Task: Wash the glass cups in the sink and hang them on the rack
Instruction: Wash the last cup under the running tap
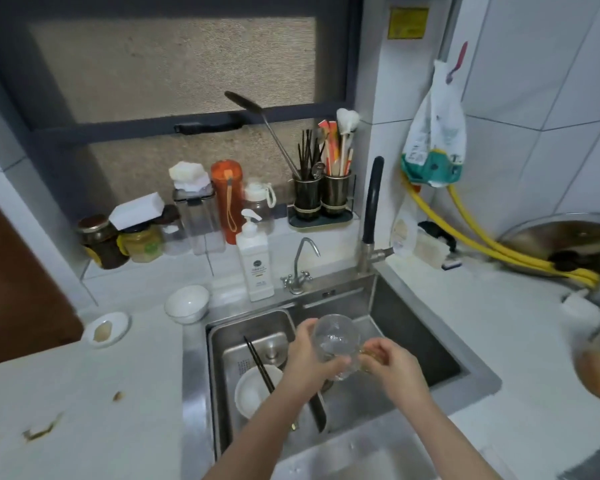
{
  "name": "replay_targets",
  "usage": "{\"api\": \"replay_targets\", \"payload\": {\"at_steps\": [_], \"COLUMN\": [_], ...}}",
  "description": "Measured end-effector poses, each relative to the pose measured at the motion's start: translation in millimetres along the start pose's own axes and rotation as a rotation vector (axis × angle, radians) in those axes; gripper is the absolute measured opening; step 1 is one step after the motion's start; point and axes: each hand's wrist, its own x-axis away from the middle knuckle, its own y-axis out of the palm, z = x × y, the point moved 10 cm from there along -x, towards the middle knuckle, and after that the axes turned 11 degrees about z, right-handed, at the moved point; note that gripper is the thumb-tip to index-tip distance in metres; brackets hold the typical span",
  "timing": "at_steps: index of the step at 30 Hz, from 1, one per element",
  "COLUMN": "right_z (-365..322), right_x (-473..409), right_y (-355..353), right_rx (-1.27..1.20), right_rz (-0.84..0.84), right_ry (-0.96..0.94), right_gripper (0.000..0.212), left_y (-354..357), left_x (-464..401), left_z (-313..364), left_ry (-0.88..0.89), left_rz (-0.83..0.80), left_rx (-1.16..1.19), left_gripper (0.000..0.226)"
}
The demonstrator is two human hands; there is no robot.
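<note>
Over the steel sink [465,379] I hold a clear glass cup [334,337], tilted with its mouth toward me. My left hand [309,362] grips the cup's left side, thumb across its lower rim. My right hand [394,365] is curled at the cup's right side, around what looks like an amber handle or a small sponge [371,356]; I cannot tell which. No hanging rack is in view.
A steel basin [222,341] in the sink's left half holds a white bowl [253,391], black chopsticks [258,363] and a metal lid. Behind the sink stand a black faucet [373,209], a small tap [300,268] and a soap bottle [255,265]. A bowl [187,303] sits on the left counter.
</note>
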Motion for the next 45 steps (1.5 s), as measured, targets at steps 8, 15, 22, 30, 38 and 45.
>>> {"api": "replay_targets", "payload": {"at_steps": [8, 15, 22, 30, 38, 45], "right_z": [22.4, 51.0, 59.2, 41.5, 46.6, 39.8], "right_x": [-46.6, -96.7, -143.5, -200.2, -249.9, -299.3], "right_y": [-29.6, -30.6, -28.1, -26.2, -20.2, -9.2], "right_rx": [-0.113, -0.222, -0.220, -0.278, -0.174, 0.018], "right_rz": [0.024, -0.001, -0.115, -0.284, -0.262, -0.225], "right_ry": [0.061, 0.109, 0.084, -0.028, -0.069, -0.134], "right_gripper": [0.016, 0.013, 0.013, 0.020, 0.018, 0.040], "left_y": [55.4, 95.5, 121.3, 126.0, 123.0, 108.2], "left_x": [-44.4, -84.5, -117.8, -137.4, -143.5, -156.3], "left_z": [13.1, 11.6, 5.2, 26.9, 22.6, 11.0], "left_ry": [0.086, 0.045, 0.038, 0.030, 0.021, -0.059], "left_rz": [-0.121, -0.187, -0.117, 0.123, 0.214, 0.234], "left_rx": [-0.096, 0.185, 0.087, 0.108, 0.095, 0.096], "left_gripper": [0.084, 0.079, 0.079, 0.051, 0.062, 0.075]}}
